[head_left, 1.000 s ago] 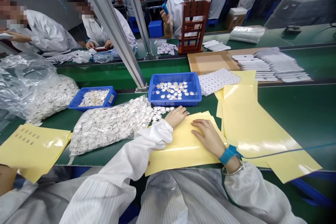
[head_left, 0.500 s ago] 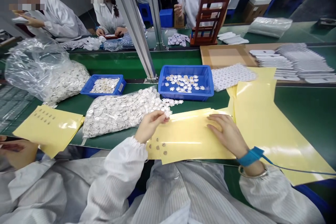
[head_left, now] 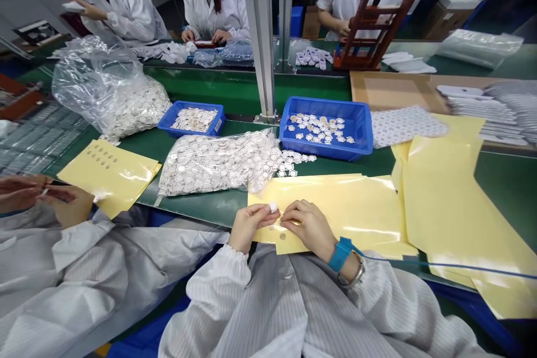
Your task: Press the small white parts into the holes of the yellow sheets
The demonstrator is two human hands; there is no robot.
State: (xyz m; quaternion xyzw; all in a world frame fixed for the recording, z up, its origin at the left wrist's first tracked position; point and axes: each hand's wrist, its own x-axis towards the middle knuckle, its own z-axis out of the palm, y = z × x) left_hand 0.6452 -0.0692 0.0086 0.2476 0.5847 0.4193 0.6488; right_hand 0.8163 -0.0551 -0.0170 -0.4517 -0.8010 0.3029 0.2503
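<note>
Pinched in my left hand (head_left: 248,227) is a small white round piece (head_left: 273,207) with little tabs, held above a yellow sheet (head_left: 335,196). Close beside it, the fingertips of my right hand (head_left: 309,227) are pressed together at the sheet's lower left part. Small grey round dots (head_left: 282,236) show on the sheet there. Whatever those right fingertips hold, if anything, is too small to make out. A clear bag (head_left: 210,165) full of similar white pieces lies beyond my left hand, several of them spilling from its open end.
A blue tray (head_left: 364,145) with white pieces stands behind the sheet, and a smaller blue tray (head_left: 218,126) farther left. More yellow sheets (head_left: 444,196) lie at right. A co-worker's hands (head_left: 71,204) work at left. A metal post (head_left: 262,39) rises behind the bag.
My left hand has drawn back from the spilled pieces towards me with one white piece. My right hand has moved left across the sheet to its dots. The view has shifted left.
</note>
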